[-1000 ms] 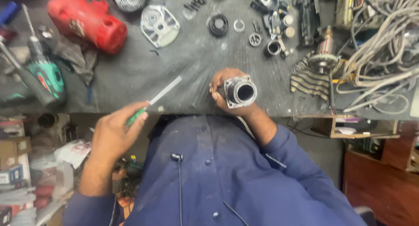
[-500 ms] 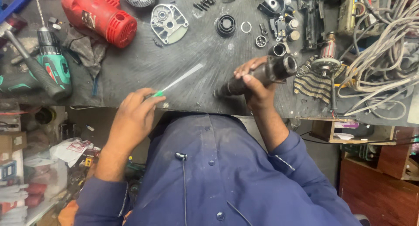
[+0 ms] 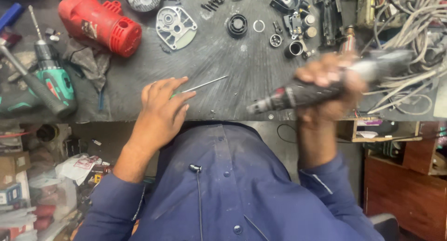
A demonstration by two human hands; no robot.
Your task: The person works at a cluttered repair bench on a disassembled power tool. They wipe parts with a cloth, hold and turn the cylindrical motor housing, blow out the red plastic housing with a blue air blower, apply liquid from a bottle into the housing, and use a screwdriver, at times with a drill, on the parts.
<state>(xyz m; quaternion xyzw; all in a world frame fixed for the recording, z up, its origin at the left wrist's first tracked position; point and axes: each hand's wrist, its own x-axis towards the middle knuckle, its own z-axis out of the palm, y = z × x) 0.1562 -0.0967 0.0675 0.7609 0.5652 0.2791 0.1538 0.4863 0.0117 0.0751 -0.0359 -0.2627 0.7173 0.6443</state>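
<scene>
The right hand point(image 3: 328, 90) is clenched around a dark motor part point(image 3: 298, 94), blurred, held level just above the bench point(image 3: 242, 69) edge, apparently to turn it for a look. The left hand point(image 3: 163, 110) lies flat and loose on the bench, its fingers resting on a thin tool point(image 3: 205, 83), pinning rather than gripping it.

Worn label point(image 3: 94, 29) on red motor housing point(image 3: 100, 22) (upper left); cardboard boxes point(image 3: 11, 178) below bench, left.
</scene>
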